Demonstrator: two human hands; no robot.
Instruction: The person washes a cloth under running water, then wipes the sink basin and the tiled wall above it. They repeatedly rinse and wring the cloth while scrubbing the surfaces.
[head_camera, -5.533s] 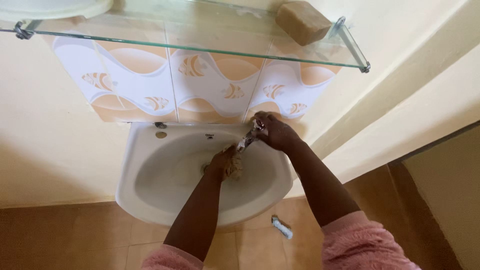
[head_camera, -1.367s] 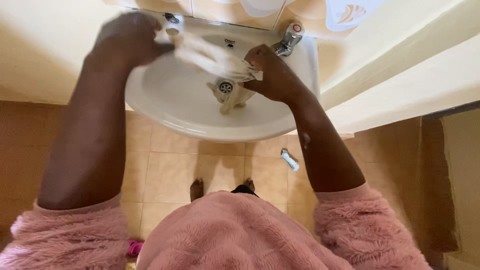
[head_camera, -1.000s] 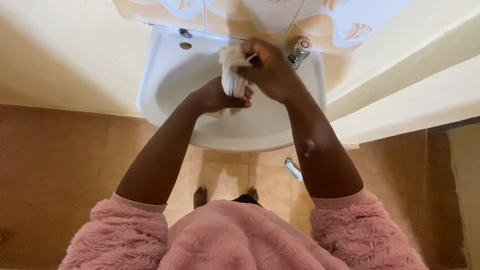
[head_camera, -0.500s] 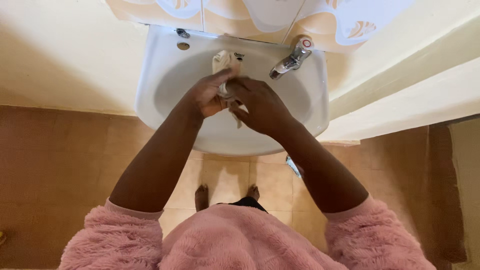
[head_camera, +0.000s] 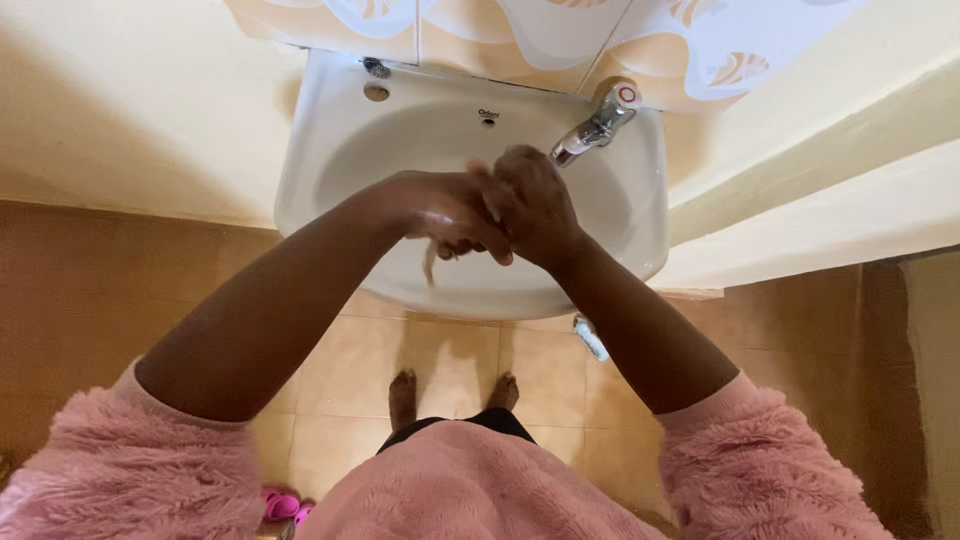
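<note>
Here, the yellow wall (head_camera: 130, 110) fills the left of the view, with a band of wavy patterned tiles (head_camera: 520, 25) at 12 o'clock and orange floor tiles (head_camera: 90, 290) from 9 o'clock down. The person's fluffy pink top (head_camera: 470, 490) takes up the bottom edge at 6 o'clock, its sleeves pushed up past the forearms, probably to stay dry.

The white basin (head_camera: 330, 130) is fixed to the wall just above centre, and both arms reach over its bowl so that any drips fall inside it. The left hand (head_camera: 440, 212) and the right hand (head_camera: 530, 205) meet at the middle, pressed together, fingers clenched around a small pale cloth (head_camera: 430, 265). Most of the cloth is hidden inside the grip; only a thin tail hangs out below the left hand, toward 6 o'clock, over the front of the bowl. That tight two-handed clasp looks like wringing or rubbing.

A chrome tap (head_camera: 595, 128) sits on the rim at 1 o'clock from the hands, spout angled toward them, just beside the right knuckles. An open hole (head_camera: 377, 92) marks the rim at 11 o'clock. Under the basin at 5 o'clock lies a small white tube (head_camera: 592, 340) on the floor, and pink slippers (head_camera: 282, 505) show at 7 o'clock.
</note>
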